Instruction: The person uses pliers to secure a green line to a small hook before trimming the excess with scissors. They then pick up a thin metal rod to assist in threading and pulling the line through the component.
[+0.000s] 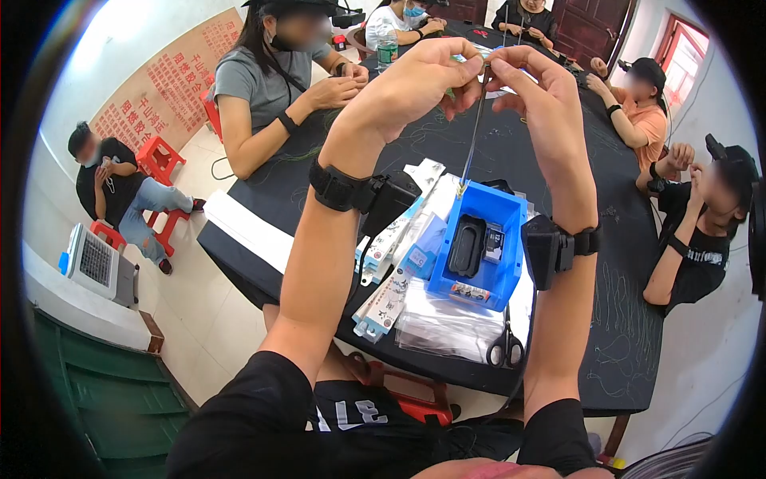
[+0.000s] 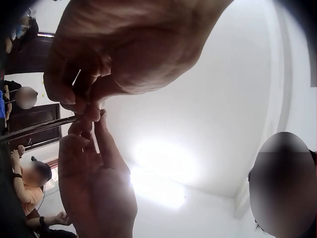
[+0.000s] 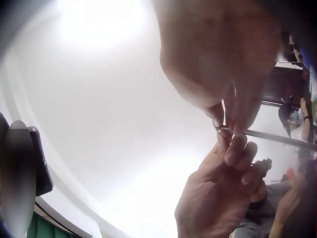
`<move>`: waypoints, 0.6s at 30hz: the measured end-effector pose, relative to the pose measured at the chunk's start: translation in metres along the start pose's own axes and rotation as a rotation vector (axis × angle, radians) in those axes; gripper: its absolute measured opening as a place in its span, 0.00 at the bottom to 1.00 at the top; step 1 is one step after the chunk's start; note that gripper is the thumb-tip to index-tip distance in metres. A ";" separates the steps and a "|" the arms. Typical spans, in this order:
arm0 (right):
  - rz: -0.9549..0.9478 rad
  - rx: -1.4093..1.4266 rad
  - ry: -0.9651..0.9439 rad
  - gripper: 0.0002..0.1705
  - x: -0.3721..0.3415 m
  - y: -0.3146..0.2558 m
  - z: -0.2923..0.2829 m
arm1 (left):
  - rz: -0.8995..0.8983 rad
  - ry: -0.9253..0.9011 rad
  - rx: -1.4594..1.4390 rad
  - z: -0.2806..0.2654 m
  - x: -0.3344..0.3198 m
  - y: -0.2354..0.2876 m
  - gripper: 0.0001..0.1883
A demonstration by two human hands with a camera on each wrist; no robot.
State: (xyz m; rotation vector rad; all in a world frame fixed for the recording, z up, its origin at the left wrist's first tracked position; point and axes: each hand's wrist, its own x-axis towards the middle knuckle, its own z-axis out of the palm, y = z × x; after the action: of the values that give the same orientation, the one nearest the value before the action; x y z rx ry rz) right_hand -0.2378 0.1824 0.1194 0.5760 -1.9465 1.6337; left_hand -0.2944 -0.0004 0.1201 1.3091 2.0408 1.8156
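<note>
Head camera shows the left hand and right hand raised over the counter, fingers pinching the upper end of a thin rod, likely steadying it for close work.

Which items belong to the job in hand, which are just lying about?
In the job:
thin rod, one end pinched by
left hand and right hand

Seemingly lying about:
scissors
printed packets
clear plastic sleeves
blue bin, though the rod's lower end appears near its rim
</note>
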 end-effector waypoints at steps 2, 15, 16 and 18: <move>0.026 0.017 -0.006 0.11 0.002 0.001 -0.001 | -0.006 0.006 -0.011 0.000 0.000 0.000 0.12; 0.049 0.039 -0.048 0.11 0.004 0.001 -0.003 | -0.019 -0.121 -0.084 -0.008 0.001 -0.006 0.13; 0.038 0.059 -0.054 0.11 0.004 0.001 -0.003 | -0.022 -0.128 -0.090 -0.008 0.001 -0.006 0.13; 0.028 0.055 -0.059 0.11 0.002 0.000 -0.004 | -0.009 -0.132 -0.081 -0.007 0.002 -0.008 0.13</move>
State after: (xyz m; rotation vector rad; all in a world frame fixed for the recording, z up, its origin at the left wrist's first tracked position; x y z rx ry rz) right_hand -0.2387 0.1866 0.1214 0.6279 -1.9650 1.7105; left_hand -0.3039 -0.0038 0.1157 1.3564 1.8837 1.7388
